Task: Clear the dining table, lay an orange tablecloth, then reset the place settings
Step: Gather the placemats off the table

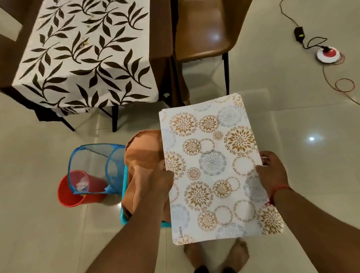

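Note:
I hold a stack of white placemats with gold and grey flower circles flat in front of me, above the floor. My left hand grips its left edge and my right hand grips its right edge. Folded orange cloth lies on a blue stool or tub just left of the placemats, partly hidden by my left arm. The dining table stands ahead at the upper left, covered by a white cloth with dark leaf print; a few crumbs lie on it.
A blue mesh hamper and a red bucket stand on the floor at the left. Brown chairs sit at the table's right side. A cable, power adapter and a round white-red device lie on the tiles at the right.

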A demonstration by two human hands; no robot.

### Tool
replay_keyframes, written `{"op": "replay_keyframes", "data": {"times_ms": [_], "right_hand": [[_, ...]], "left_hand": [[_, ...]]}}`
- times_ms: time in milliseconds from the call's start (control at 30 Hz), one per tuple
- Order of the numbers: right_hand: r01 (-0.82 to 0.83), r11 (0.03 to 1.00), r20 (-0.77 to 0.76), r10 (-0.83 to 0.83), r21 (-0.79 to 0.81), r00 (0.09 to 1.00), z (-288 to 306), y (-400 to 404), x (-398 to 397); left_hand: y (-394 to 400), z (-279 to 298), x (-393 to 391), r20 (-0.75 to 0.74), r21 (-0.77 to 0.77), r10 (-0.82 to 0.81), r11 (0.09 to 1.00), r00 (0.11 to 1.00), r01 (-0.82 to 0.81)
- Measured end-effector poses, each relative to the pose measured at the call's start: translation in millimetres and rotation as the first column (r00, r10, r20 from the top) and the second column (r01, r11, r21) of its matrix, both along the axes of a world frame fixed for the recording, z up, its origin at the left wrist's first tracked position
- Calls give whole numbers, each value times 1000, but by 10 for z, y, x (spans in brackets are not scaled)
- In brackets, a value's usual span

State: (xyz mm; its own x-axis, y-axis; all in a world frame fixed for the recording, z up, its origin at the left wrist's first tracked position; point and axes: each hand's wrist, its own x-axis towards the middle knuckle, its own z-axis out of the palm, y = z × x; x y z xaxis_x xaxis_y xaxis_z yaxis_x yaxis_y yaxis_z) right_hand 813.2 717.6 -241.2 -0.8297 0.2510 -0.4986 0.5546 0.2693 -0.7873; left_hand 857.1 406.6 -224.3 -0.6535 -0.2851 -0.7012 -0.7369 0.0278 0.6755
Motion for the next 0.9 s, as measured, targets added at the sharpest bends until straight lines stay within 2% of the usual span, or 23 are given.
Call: {"op": "replay_keyframes", "data": {"times_ms": [133, 433, 900], "right_hand": [[2, 1000, 14, -2, -10, 1000, -28, 5, -49], [-33, 999, 53, 32, 29, 998, -35, 102, 45], [-10, 998, 73, 6, 61, 997, -62, 75, 191]], "left_hand": [[45, -40, -60, 9, 35, 20, 999, 1000, -20], [100, -122, -75, 128, 40, 18, 999, 992, -23], [51, -227, -30, 146, -75, -8, 997, 989, 19]]}}
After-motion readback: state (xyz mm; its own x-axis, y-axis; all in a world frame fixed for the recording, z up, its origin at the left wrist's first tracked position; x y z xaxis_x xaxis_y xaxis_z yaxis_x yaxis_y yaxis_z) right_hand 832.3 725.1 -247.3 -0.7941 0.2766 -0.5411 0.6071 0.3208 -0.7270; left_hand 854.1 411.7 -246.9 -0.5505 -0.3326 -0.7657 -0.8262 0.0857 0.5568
